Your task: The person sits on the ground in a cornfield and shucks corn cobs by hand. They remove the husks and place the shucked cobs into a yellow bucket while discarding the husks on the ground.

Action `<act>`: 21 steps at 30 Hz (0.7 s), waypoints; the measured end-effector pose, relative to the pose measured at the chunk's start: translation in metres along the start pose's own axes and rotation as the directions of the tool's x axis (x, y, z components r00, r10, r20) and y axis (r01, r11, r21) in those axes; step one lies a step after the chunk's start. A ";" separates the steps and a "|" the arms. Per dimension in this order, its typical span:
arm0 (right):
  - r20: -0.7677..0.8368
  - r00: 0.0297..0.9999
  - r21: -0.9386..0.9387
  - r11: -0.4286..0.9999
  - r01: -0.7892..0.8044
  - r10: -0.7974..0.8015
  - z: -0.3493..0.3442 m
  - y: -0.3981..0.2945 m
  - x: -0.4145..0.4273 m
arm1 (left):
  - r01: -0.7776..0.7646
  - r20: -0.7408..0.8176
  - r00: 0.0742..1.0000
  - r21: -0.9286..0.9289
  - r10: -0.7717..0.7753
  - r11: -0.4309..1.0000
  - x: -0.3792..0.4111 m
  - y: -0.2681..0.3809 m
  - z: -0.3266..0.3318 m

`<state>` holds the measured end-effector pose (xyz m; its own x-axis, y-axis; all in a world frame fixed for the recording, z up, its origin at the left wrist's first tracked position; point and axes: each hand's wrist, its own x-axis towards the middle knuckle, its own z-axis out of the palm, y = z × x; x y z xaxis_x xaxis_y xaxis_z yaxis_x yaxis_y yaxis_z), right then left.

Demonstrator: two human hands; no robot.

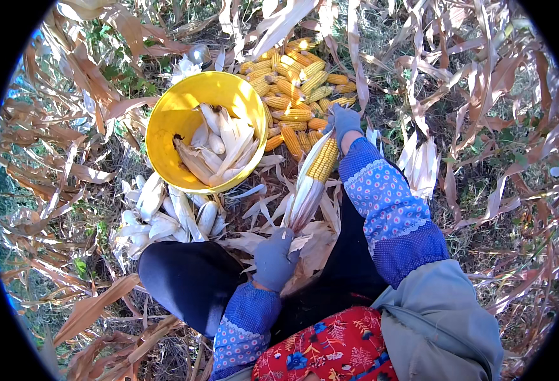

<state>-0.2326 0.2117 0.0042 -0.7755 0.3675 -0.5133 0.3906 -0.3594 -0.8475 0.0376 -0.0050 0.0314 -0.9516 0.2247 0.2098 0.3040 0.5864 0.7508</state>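
Note:
A partly husked corn cob [323,161] with yellow kernels showing lies slanted between my gloved hands. My left hand [275,259], in a grey glove, grips the husk-covered lower end. Near the cob's upper end, my right hand [344,123] is bent round; its fingers are partly hidden, and it seems to pull at the husk there. Beyond it, a pile of bare yellow corn cobs [289,90] lies on the ground. A yellow plastic bucket [154,138], left of the pile, holds several cobs in pale husks [217,143].
More cobs in husks [165,214] lie below the bucket, by my left knee. Loose husks [315,243] cover the ground between my legs. Dry corn stalks and leaves [494,85] surround the spot. A husk bunch [420,164] is at right of my right sleeve.

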 end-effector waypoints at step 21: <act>0.120 0.830 0.071 0.839 0.540 -0.544 -0.005 -0.013 -0.069 | 0.433 -0.506 0.801 0.123 -0.319 0.893 -0.010 -0.028 -0.019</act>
<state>-0.1811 0.1954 0.0498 -0.9159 0.3982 0.0512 -0.1259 -0.1637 -0.9785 0.0375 -0.0386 0.0207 -0.8826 -0.4007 0.2459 -0.1349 0.7168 0.6841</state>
